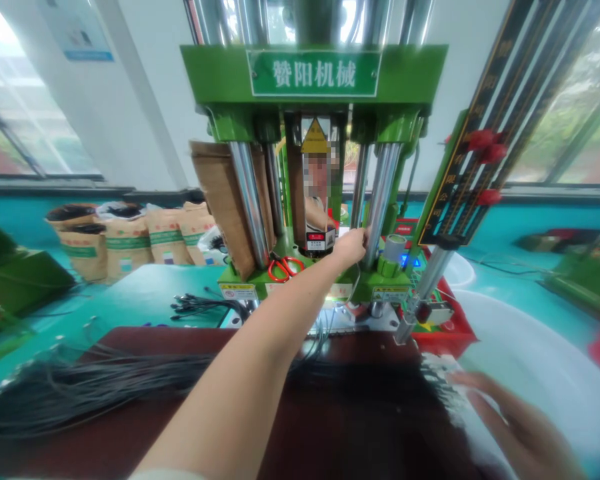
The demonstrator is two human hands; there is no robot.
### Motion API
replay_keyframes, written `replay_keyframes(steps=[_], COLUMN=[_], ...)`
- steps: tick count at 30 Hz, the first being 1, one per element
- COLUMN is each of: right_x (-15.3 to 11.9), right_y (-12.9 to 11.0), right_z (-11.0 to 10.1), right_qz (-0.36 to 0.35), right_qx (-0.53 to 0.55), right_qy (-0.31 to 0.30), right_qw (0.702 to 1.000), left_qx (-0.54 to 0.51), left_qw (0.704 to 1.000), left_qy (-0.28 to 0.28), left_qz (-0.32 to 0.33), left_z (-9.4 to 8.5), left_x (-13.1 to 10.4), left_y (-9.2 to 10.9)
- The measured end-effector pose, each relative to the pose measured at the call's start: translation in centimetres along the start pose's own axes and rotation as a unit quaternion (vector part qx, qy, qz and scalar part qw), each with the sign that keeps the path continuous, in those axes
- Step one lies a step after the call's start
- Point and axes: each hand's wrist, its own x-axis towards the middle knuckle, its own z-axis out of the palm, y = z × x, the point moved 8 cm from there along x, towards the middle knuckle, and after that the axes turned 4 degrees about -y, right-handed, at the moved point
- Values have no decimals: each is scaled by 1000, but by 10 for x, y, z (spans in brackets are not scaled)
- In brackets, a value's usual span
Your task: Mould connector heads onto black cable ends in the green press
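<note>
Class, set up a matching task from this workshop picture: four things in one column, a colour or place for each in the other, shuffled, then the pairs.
Things:
1. scissors
2. left hand
3. paper sacks
4. right hand

Descriptions:
A. on the floor, far left
B. red handles
C. blurred, at the white tub
D. at a steel column of the green press

Pairs: 1-B, 2-D, 3-A, 4-C

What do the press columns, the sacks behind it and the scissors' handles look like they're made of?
Press columns: polished metal, probably steel, with mirror-like glints. Sacks: brown kraft paper by the look, matte and creased. Scissors' handles: glossy red, likely plastic. The left hand reaches in beside a column.
</note>
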Motion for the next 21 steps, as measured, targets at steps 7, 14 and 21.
replay_keyframes(steps=[7,14,21], right_x=[167,265,285], right_y=[-94,-63,-21], right_z=[-3,44,55], right_qz=[-246,-114,16], right_qx=[-265,-434,-403], right_qy=[5,-204,-223], right_qw=[932,870,888], left_qx=[67,62,11], left_qw=[994,996,998], left_qy=[72,43,44], left_qz=[-41,-42,-42], left_z=[6,18,14], left_x=[-61,-73,-67], left_y=[1,-12,-16])
